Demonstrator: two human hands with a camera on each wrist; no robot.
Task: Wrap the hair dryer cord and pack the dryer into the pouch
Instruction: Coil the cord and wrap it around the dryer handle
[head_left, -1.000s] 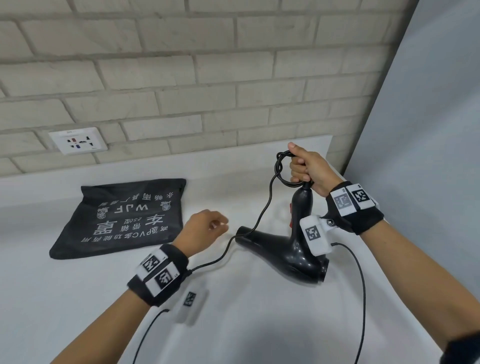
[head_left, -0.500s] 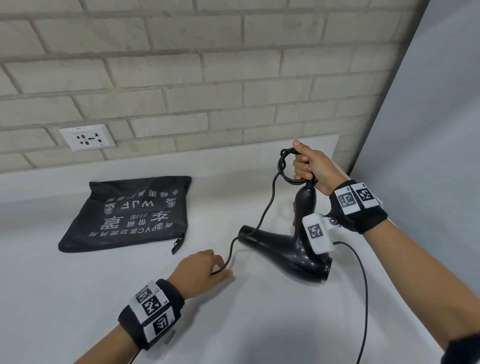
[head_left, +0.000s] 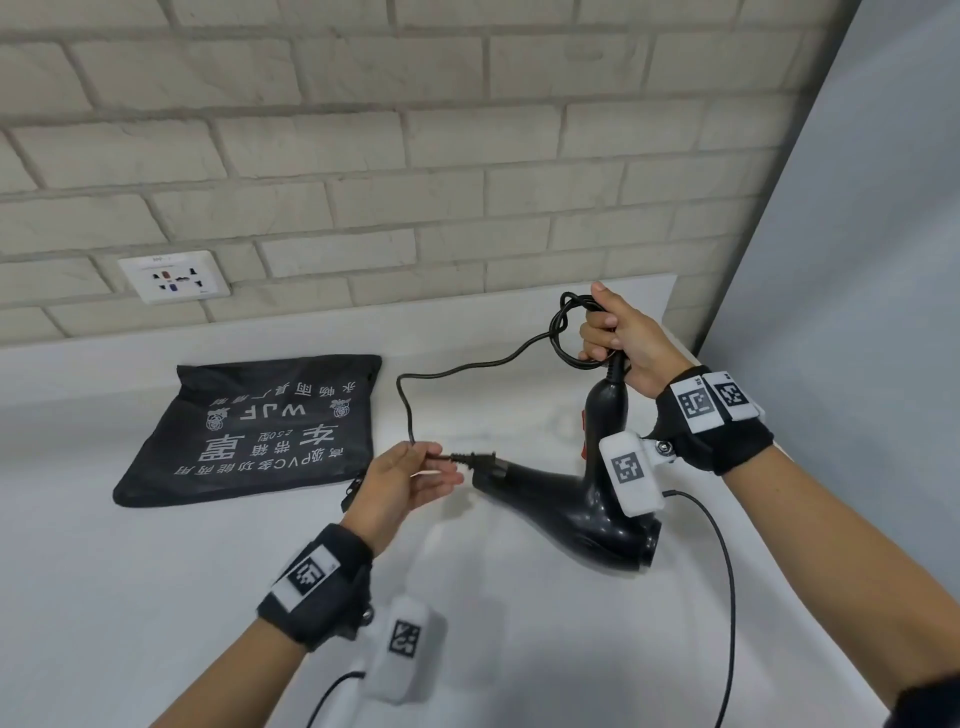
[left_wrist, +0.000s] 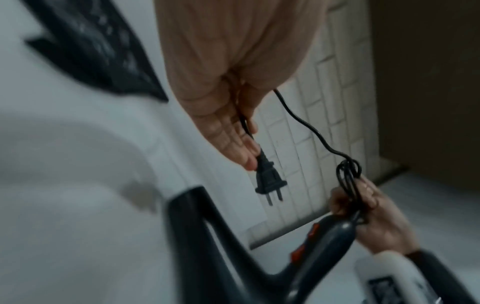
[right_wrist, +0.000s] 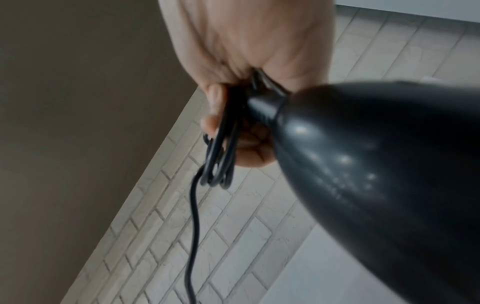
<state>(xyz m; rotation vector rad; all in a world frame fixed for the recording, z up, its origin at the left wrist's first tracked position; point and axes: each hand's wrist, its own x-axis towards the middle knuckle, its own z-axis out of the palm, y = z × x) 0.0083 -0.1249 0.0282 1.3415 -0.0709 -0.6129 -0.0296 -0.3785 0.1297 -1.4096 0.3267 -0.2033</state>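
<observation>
Several loops of thin black cord (head_left: 569, 332) gripped in right hand (head_left: 626, 340), plug end (head_left: 475, 460) pinched in left hand (head_left: 400, 480), last slack unwound, flat black printed fabric pouch (head_left: 260, 431) at ten o'clock unfilled.

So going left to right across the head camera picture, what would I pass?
Wall socket → black pouch → left hand pinching the cord just behind the plug → hair dryer → right hand gripping coiled cord.
</observation>
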